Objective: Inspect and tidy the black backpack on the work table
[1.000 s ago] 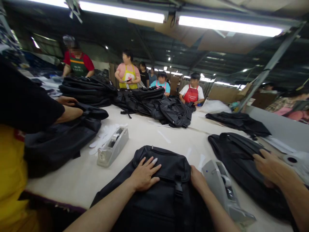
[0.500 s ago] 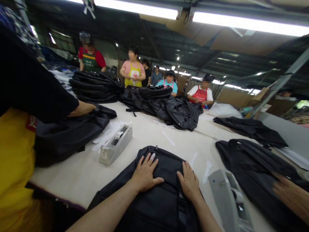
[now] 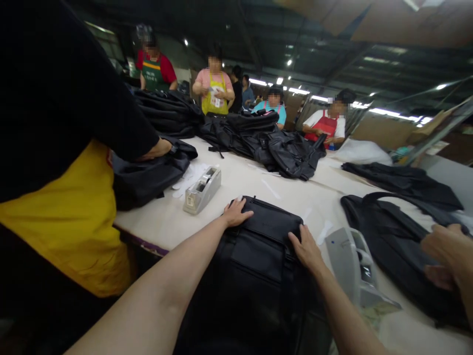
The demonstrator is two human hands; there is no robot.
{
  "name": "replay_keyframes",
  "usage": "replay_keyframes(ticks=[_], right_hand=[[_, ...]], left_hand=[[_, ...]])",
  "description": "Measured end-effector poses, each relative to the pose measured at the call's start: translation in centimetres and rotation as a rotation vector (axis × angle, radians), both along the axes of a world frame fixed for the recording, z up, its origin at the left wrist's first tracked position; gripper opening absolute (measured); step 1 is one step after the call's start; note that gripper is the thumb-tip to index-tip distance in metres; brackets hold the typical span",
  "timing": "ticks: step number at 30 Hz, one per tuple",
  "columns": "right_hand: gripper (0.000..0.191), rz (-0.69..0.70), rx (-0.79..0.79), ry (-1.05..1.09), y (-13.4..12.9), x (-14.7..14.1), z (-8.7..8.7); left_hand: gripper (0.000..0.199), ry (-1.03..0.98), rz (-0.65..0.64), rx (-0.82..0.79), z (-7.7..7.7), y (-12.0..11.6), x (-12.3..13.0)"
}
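Observation:
A black backpack (image 3: 258, 251) lies in front of me, its top end on the pale table (image 3: 236, 182). My left hand (image 3: 236, 214) grips its upper left corner, the thumb on the front and the fingers over the edge. At the upper right corner my right hand (image 3: 305, 244) holds the side edge, with the thumb on the front. A grey tape dispenser (image 3: 202, 190) stands to the left beyond the bag, and a second dispenser (image 3: 351, 266) is right beside my right forearm.
A person in a yellow apron (image 3: 74, 212) leans in at left over a black bag (image 3: 148, 177). At right, another person's hands (image 3: 443, 251) hold a black backpack (image 3: 384, 246). Black bags (image 3: 258, 138) are piled at the back, near several people.
My hands have gone from lying flat on the bag's front to gripping its upper corners. The view has shifted. The hands at right have lifted a strap.

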State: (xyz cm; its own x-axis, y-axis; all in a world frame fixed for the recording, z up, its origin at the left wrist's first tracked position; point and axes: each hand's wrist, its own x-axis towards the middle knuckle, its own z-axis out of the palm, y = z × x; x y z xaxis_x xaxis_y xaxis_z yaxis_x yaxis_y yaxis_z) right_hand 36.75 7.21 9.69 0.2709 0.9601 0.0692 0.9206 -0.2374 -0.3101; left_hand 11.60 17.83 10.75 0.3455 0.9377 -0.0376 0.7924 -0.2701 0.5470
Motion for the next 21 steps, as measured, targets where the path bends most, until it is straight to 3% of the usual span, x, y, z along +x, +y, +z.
replay_keyframes(ticks=[5, 7, 9, 10, 12, 14, 16, 19, 21], right_hand=[[0.061, 0.034, 0.165, 0.050, -7.9, 1.6, 0.4], [0.058, 0.004, 0.208, 0.066, -9.9, 1.4, 1.2], [0.055, 0.009, 0.277, 0.083, -10.5, 0.4, 2.5], [0.053, 0.029, 0.316, 0.096, -10.4, -0.5, 3.3], [0.049, 0.087, 0.366, 0.129, -9.5, -2.8, 4.7], [0.045, 0.161, 0.358, 0.157, -8.0, -5.5, 5.7], [0.042, 0.235, 0.316, 0.173, -6.5, -8.2, 5.8], [0.043, 0.330, 0.318, 0.094, -4.6, -11.8, 4.4], [0.046, 0.381, 0.294, -0.028, -4.0, -13.3, 2.9]], left_hand=[[0.068, -0.103, -0.038, 0.145, 3.1, -6.1, -4.8], [0.061, -0.230, 0.095, 0.282, 2.9, -9.6, -7.5], [0.049, -0.412, 0.379, 0.371, 1.2, -13.1, -10.3], [0.044, -0.468, 0.522, 0.333, -0.1, -14.7, -11.5], [0.044, -0.557, 0.672, 0.171, -3.0, -17.4, -13.6], [0.046, -0.645, 0.671, 0.058, -5.6, -19.4, -14.9], [0.047, -0.728, 0.662, 0.015, -7.2, -20.7, -15.5], [0.049, -0.810, 0.661, -0.032, -8.2, -21.7, -15.6], [0.050, -0.857, 0.595, -0.116, -8.7, -22.0, -15.6]])
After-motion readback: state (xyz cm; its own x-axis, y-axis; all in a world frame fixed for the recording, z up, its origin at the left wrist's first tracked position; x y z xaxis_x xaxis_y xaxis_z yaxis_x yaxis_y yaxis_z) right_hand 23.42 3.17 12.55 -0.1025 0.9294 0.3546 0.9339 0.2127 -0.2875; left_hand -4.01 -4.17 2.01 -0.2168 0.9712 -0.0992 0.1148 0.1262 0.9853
